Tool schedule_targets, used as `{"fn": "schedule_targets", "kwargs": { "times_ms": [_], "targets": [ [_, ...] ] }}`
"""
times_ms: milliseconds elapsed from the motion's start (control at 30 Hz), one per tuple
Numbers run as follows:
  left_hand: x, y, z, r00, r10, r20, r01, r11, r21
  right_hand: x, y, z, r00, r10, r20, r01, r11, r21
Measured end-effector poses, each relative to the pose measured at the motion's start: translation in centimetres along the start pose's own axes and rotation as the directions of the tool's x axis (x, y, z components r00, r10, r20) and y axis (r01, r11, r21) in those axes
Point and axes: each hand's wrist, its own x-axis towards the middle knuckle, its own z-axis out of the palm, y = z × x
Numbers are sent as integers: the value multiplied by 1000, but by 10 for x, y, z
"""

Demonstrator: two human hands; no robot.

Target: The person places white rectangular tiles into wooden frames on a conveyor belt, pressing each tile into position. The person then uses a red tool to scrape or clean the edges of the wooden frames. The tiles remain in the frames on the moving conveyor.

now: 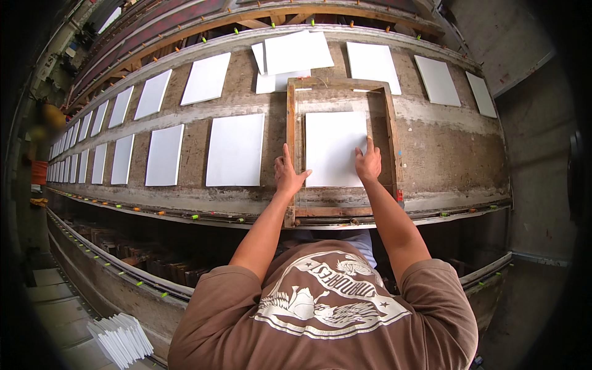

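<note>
A white rectangular sheet lies flat on the long table, inside a wooden frame. My left hand is open at the left side of the frame. Its fingers stretch forward over the wood and its thumb reaches the sheet's lower left edge. On the opposite side, my right hand rests at the sheet's right edge, index finger extended forward and thumb apart, the other fingers partly curled. Neither hand grips anything that I can see. Whether the frame carries a mesh or glass is hard to make out.
Other white sheets lie in two rows along the long table, with a loose overlapping pile beyond the frame. Small coloured clips line the table's edges. Another long table is behind me, and a white stack stands at lower left.
</note>
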Motion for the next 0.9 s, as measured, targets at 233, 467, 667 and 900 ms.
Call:
{"fn": "schedule_targets", "kwargs": {
  "times_ms": [233,467,667,900],
  "targets": [
    [0,2,-4,1000,-12,-19,12,1000,17,-3,-1,-3,1000,-28,-1,28,997,-68],
    [-5,13,-6,998,-55,-7,55,998,26,0,9,-7,997,-80,5,80,996,-47],
    [-4,11,-5,1000,-15,-28,16,999,43,2,7,-12,998,-47,48,51,997,-66],
    [-2,6,0,999,-11,-48,14,998,64,5,3,-17,998,-10,70,11,1000,-14]
  ]
}}
